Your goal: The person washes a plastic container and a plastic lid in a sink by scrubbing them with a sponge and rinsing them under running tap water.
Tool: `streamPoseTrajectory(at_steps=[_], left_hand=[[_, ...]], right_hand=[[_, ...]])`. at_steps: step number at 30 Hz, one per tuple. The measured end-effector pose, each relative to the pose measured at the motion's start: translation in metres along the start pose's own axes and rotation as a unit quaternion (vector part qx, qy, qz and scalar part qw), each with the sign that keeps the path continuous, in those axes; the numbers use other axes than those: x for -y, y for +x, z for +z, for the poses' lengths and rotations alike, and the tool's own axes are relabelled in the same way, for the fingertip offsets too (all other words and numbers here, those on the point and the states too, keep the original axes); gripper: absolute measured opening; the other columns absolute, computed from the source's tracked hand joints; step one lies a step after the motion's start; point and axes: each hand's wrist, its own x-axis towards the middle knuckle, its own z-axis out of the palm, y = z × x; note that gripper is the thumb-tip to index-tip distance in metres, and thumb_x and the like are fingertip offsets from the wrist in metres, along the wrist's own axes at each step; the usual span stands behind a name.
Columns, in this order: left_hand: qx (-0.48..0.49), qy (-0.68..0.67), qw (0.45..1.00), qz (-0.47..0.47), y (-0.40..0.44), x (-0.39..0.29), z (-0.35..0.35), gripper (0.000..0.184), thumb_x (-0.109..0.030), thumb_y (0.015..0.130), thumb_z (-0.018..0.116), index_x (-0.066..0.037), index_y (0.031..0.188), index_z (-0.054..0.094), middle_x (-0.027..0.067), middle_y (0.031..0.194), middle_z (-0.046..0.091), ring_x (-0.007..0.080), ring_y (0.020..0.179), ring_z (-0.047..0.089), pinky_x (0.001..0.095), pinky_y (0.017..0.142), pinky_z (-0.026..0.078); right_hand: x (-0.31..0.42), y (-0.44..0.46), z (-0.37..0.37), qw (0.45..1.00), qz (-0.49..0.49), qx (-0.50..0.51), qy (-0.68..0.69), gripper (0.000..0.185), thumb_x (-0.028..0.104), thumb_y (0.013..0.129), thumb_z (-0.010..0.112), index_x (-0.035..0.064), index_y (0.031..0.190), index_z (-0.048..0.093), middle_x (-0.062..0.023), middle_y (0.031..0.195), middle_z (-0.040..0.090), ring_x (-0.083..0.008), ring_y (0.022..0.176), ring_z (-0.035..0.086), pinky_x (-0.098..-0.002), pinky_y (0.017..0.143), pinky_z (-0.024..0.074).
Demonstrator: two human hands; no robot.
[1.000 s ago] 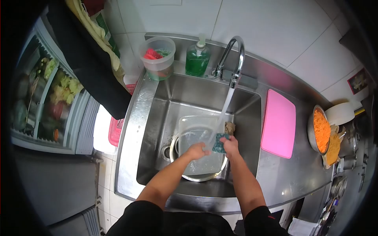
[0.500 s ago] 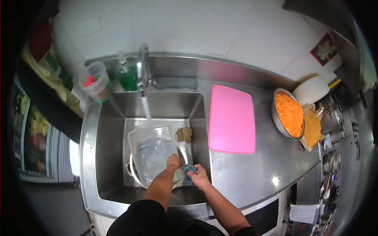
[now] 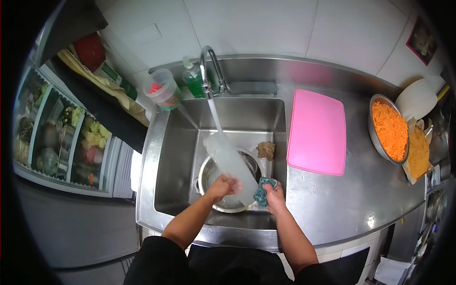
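Note:
A translucent plastic container (image 3: 233, 164) is tilted on its side over the steel sink (image 3: 178, 156), under water running from the faucet (image 3: 205, 71). My left hand (image 3: 224, 187) grips its near left side. In my right hand (image 3: 275, 195) is a dark green sponge (image 3: 264, 191), held beside the container's near end. Beneath the container sits a round metal bowl (image 3: 205, 178) on the sink floor. A brown crumpled lump (image 3: 265, 150) lies in the sink to the right.
A pink board (image 3: 317, 132) lies on the counter right of the sink. Farther right stand a bowl of shredded orange food (image 3: 389, 130) and a tray of orange crumbs (image 3: 417, 151). Behind the sink are a plastic tub (image 3: 163, 90) and a green soap bottle (image 3: 193, 80).
The container has turned from lying open side up to tilted on its side beneath the stream. My left hand has shifted along with it. The sponge stays in my right hand. The view has swung.

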Motion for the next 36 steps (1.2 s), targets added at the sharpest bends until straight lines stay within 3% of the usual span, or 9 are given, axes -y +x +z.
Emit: streamPoseTrajectory(at_steps=[5, 12, 18, 21, 24, 27, 30, 32, 36], left_hand=[[-0.143, -0.199, 0.968, 0.058, -0.019, -0.017, -0.015, 0.023, -0.019, 0.103, 0.049, -0.005, 0.120, 0.045, 0.0084, 0.092, 0.062, 0.0200, 0.079, 0.064, 0.0368, 0.068, 0.056], [-0.145, -0.202, 0.960, 0.127, -0.031, -0.081, -0.034, 0.014, -0.016, 0.099, 0.048, -0.006, 0.108, 0.052, 0.0080, 0.084, 0.062, 0.0164, 0.069, 0.060, 0.0316, 0.061, 0.052], [-0.133, -0.018, 0.972, 0.192, -0.021, -0.064, -0.034, 0.014, -0.018, 0.096, 0.051, -0.005, 0.101, 0.052, 0.0138, 0.080, 0.063, 0.0242, 0.069, 0.062, 0.0390, 0.063, 0.050], [-0.142, 0.070, 0.965, 0.208, -0.038, -0.061, -0.037, 0.022, -0.021, 0.094, 0.052, -0.001, 0.103, 0.049, 0.0261, 0.084, 0.064, 0.0435, 0.080, 0.065, 0.0498, 0.072, 0.050], [-0.139, 0.123, 0.954, 0.235, -0.039, -0.053, -0.042, 0.029, -0.026, 0.095, 0.054, -0.001, 0.107, 0.048, 0.0271, 0.084, 0.065, 0.0458, 0.084, 0.065, 0.0517, 0.076, 0.049], [0.022, 0.187, 0.961, 0.201, -0.038, -0.064, -0.074, 0.045, -0.033, 0.092, 0.061, 0.000, 0.120, 0.047, 0.0311, 0.107, 0.063, 0.0461, 0.105, 0.061, 0.0517, 0.090, 0.047], [-0.184, 0.284, 0.847, 0.411, -0.033, -0.068, -0.125, 0.069, -0.041, 0.087, 0.066, -0.001, 0.138, 0.040, 0.0332, 0.137, 0.045, 0.0476, 0.128, 0.046, 0.0517, 0.104, 0.040], [-0.234, 0.363, 0.806, 0.404, -0.034, -0.099, -0.176, 0.098, -0.046, 0.079, 0.073, -0.006, 0.152, 0.022, 0.0302, 0.152, 0.027, 0.0483, 0.139, 0.030, 0.0520, 0.112, 0.031], [-0.025, 0.463, 0.843, 0.272, -0.042, -0.133, -0.221, 0.116, -0.046, 0.073, 0.075, -0.011, 0.157, 0.002, 0.0319, 0.149, 0.030, 0.0467, 0.135, 0.038, 0.0476, 0.111, 0.034]], right_hand=[[0.028, -0.012, -0.003, 0.968, 0.135, 0.132, 0.167, 0.049, 0.023, 0.089, 0.048, 0.0074, 0.136, 0.045, -0.0109, 0.113, 0.061, -0.0285, 0.100, 0.064, -0.0475, 0.084, 0.0555], [0.096, -0.039, 0.062, 0.982, -0.100, 0.104, -0.118, 0.046, 0.023, 0.090, 0.065, 0.0067, 0.131, 0.052, -0.0094, 0.110, 0.064, -0.0220, 0.096, 0.064, -0.0361, 0.083, 0.0534], [0.130, -0.026, 0.188, 0.812, -0.335, 0.025, -0.477, 0.070, 0.041, 0.075, 0.082, 0.0008, 0.126, 0.055, -0.0232, 0.115, 0.063, -0.0377, 0.107, 0.062, -0.0422, 0.093, 0.0487], [0.133, -0.028, 0.260, 0.694, -0.347, -0.066, -0.627, 0.084, 0.047, 0.070, 0.083, -0.0018, 0.129, 0.050, -0.0256, 0.120, 0.059, -0.0423, 0.111, 0.059, -0.0445, 0.096, 0.0478], [0.128, 0.006, 0.286, 0.672, -0.233, -0.110, -0.695, 0.076, 0.032, 0.068, 0.081, -0.0033, 0.127, 0.048, -0.0286, 0.119, 0.058, -0.0434, 0.109, 0.060, -0.0455, 0.094, 0.0496], [0.115, 0.031, 0.282, 0.643, -0.246, -0.128, -0.714, 0.058, 0.020, 0.066, 0.074, -0.0003, 0.117, 0.055, -0.0278, 0.114, 0.061, -0.0436, 0.107, 0.060, -0.0459, 0.092, 0.0506], [0.109, 0.036, 0.258, 0.633, -0.289, -0.108, -0.710, 0.052, 0.016, 0.068, 0.073, 0.0039, 0.116, 0.058, -0.0228, 0.110, 0.063, -0.0412, 0.105, 0.061, -0.0455, 0.091, 0.0507], [0.104, 0.031, 0.235, 0.621, -0.339, -0.066, -0.703, 0.051, 0.013, 0.070, 0.073, 0.0068, 0.119, 0.058, -0.0196, 0.108, 0.064, -0.0399, 0.105, 0.062, -0.0446, 0.090, 0.0506], [0.102, 0.003, 0.243, 0.639, -0.419, 0.047, -0.644, 0.045, 0.013, 0.071, 0.076, 0.0075, 0.113, 0.062, -0.0170, 0.105, 0.064, -0.0387, 0.100, 0.063, -0.0420, 0.086, 0.0509]])
